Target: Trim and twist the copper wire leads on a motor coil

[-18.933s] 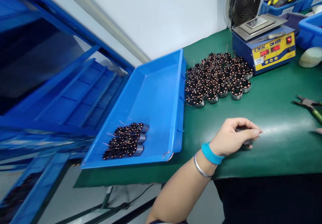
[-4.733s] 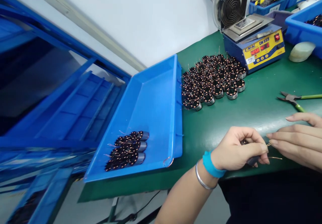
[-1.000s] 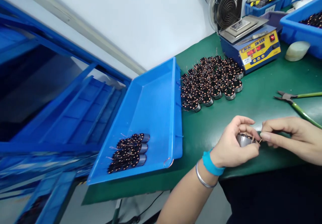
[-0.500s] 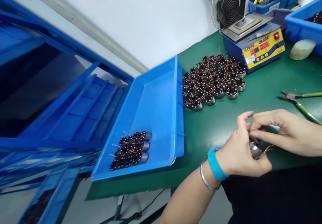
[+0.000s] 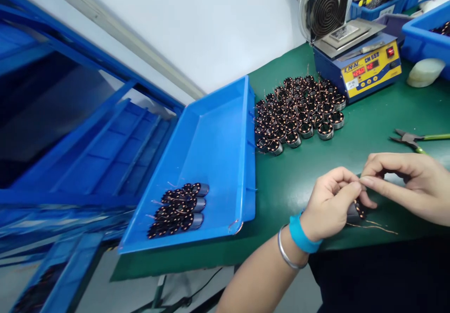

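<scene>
My left hand [image 5: 332, 205], with a blue wristband and a silver bangle, is closed round a small wound stator coil [image 5: 356, 210] near the front edge of the green mat. Thin copper wire ends [image 5: 378, 226] trail from the coil to the right. My right hand [image 5: 404, 184] is pinched at the top of the coil, fingertips touching the left thumb; whether it grips a wire is hidden. A cluster of several similar coils [image 5: 298, 111] stands further back on the mat. Three rows of coils [image 5: 179, 208] lie in the blue tray [image 5: 218, 130].
A blue and yellow solder pot [image 5: 362, 64] with a fan [image 5: 326, 5] stands at the back. Green-handled cutters [image 5: 415, 139] lie right of my hands. A white lump [image 5: 425, 71] and blue bins [image 5: 427, 34] are at the far right. Blue racking [image 5: 70, 130] fills the left.
Both hands have shifted slightly; the coil is turned so its dark windings face out and the wire ends now trail to the right. My right fingers moved to the coil's top.
</scene>
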A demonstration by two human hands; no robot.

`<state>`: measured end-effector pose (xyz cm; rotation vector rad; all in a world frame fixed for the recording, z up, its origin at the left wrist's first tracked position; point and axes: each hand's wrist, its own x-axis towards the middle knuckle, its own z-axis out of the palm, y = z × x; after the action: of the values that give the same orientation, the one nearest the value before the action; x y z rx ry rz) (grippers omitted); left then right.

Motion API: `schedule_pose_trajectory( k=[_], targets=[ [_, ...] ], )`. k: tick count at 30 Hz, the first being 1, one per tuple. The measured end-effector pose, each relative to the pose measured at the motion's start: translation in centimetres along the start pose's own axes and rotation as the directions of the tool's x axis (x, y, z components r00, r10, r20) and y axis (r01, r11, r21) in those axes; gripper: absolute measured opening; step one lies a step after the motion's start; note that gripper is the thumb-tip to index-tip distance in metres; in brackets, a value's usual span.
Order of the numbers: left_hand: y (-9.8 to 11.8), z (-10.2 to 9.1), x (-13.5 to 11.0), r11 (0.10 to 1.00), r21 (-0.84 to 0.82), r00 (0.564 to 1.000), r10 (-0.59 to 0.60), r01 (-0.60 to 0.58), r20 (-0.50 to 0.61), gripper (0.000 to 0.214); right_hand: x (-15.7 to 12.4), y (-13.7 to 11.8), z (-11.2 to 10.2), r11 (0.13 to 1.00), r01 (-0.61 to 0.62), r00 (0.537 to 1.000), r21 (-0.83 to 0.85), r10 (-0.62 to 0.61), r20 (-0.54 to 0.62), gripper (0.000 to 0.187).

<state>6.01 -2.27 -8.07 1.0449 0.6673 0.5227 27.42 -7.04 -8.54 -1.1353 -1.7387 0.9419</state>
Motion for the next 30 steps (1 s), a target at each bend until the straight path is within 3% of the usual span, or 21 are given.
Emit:
schedule_pose_trajectory(
  k=[2,4,6,10,19,22,25,27,29,30],
  targets=[
    [0.0,-0.1,0.0,0.999,-0.038,1.000,-0.001,0.001,-0.009,0.053,-0.2,0.0,0.6,0.994,0.081,0.984,-0.073,-0.091,-0.153,0.042],
    [-0.1,-0.2,0.0,0.998,-0.066,1.000,0.002,-0.003,-0.023,0.056,-0.4,-0.1,1.2,0.973,0.160,0.939,-0.164,-0.202,-0.279,0.026],
    [-0.1,-0.4,0.0,0.997,-0.080,1.000,-0.013,0.010,-0.029,0.059,-0.6,-0.1,1.5,0.949,0.220,0.911,-0.225,-0.282,-0.301,0.011],
    [-0.3,-0.5,0.0,0.994,-0.086,0.998,-0.060,0.059,-0.008,0.063,-0.9,0.1,1.6,0.919,0.275,0.900,-0.283,-0.349,-0.261,0.012],
    [0.1,-0.3,0.2,0.999,-0.040,0.999,0.008,-0.009,-0.032,0.064,-1.4,-0.1,1.9,0.898,0.300,0.894,-0.321,-0.382,-0.234,0.016],
    [0.4,-0.1,0.1,0.999,-0.034,1.000,-0.015,0.014,-0.020,0.064,-1.3,0.2,0.8,0.784,0.368,0.847,-0.501,-0.504,-0.167,0.016],
    [0.7,0.0,-0.1,1.000,0.014,1.000,-0.018,0.018,-0.001,0.062,-0.8,0.6,-0.4,0.646,0.466,0.809,-0.605,-0.588,-0.004,0.019],
    [0.7,0.1,-0.4,0.991,0.124,0.999,0.045,-0.042,-0.021,0.057,-0.5,0.6,-0.5,0.741,0.439,0.864,-0.508,-0.504,0.012,0.016],
    [0.8,0.2,-0.8,0.947,0.287,0.985,0.165,-0.145,-0.048,0.050,-0.4,0.4,-0.2,0.936,0.241,0.967,-0.257,-0.253,-0.014,0.037],
    [0.9,0.2,-0.9,0.916,0.354,0.975,0.218,-0.187,-0.050,0.046,-0.4,0.3,0.0,0.988,0.108,0.994,-0.112,-0.108,0.008,0.051]
  ],
)
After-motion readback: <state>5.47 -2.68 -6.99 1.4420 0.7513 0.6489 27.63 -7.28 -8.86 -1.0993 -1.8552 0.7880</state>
